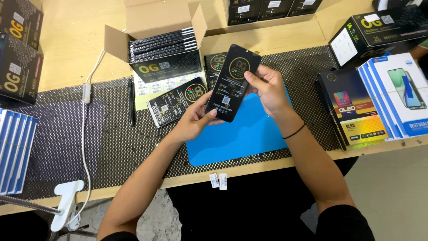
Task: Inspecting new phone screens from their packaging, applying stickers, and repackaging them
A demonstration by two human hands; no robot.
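Both hands hold the flat black packet tilted in the air above the blue mat, near the middle of the bench: the left hand pinches its near bottom corner, the right hand clamps its right edge with the thumb across the face. It looks thin, light, glossy, probably slippery and easily bent, so the edges seem the safest grip. Both forearms angle in, wrists cocked.

A flat black rectangular packet with rounded corners, printed with a gold round emblem and small labels, is held tilted above the blue mat, its lower end toward the left, its upper end raised rightward.
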